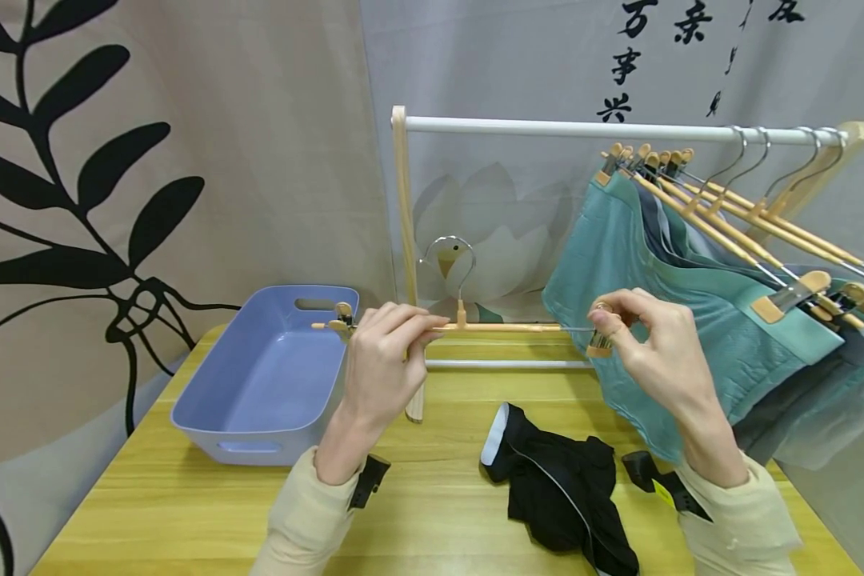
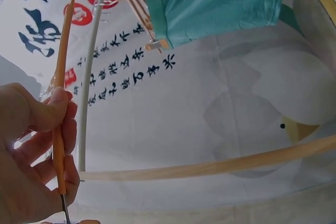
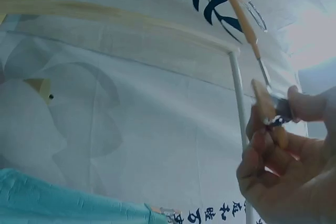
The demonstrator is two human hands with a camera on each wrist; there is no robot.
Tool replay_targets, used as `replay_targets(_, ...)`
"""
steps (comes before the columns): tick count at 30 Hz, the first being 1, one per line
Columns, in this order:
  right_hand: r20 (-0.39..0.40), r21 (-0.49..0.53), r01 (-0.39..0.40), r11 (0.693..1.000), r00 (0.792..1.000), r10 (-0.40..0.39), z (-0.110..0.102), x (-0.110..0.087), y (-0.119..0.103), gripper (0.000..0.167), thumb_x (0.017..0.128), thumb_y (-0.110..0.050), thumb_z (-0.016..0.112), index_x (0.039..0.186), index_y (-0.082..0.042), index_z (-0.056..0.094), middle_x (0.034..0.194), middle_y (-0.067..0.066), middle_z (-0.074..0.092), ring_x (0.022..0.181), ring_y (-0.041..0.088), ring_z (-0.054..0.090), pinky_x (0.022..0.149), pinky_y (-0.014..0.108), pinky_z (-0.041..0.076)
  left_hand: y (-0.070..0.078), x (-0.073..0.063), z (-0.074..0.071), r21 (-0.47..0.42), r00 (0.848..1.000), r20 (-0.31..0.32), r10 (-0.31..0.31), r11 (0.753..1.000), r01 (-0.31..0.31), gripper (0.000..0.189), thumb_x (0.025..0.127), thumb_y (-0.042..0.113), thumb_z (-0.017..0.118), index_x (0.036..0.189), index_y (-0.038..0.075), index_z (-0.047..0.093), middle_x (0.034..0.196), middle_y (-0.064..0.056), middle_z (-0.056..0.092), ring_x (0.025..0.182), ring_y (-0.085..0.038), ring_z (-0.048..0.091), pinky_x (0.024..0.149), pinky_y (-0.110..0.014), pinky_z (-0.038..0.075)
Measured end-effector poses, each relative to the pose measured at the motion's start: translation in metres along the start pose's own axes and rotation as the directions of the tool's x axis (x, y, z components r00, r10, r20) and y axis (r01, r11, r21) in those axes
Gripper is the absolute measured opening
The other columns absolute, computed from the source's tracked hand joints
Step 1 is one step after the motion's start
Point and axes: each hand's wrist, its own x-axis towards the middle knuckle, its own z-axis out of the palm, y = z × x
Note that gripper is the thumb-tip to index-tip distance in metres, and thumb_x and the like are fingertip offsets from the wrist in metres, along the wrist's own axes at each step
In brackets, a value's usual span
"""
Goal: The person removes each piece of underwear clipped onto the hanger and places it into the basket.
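Observation:
My left hand (image 1: 391,360) grips the wooden bar of a clip hanger (image 1: 514,327), fingers over its left half. The left wrist view shows thumb and fingers curled round that bar (image 2: 62,56). At the hanger's right end my right hand (image 1: 655,344) pinches a wood-and-metal clip (image 3: 265,103) between thumb and fingers. Another clip (image 1: 342,316) sits at the left end, past my left hand. The metal hook points up, and nothing hangs from the hanger. Below, a black garment with a pale waistband (image 1: 562,480) lies crumpled on the table.
A rack with a white rail (image 1: 547,126) stands behind my hands. Teal shorts (image 1: 662,296) and darker garments hang on clip hangers at its right end, close to my right hand. A blue plastic basin (image 1: 252,384) stands on the wooden table (image 1: 209,512) at left.

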Motion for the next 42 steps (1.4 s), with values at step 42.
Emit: replay_targets(42,-0.027,-0.292,0.407,0.865,0.901,-0.433,0.073,-0.005,0.021,0.005,0.085,-0.003,0.067,0.088,-0.002,0.071,0.068,0.005,0.058,0.06,0.016,0.047,0.049,0.026,0.04,0.063,-0.086,0.107,0.027,0.703,0.709,0.06,0.993,-0.111,0.051,0.085,0.048,0.065,0.127,0.02,0.056,0.128,-0.006,0.055,0.118,-0.025,0.052,0.092,-0.034,0.05)
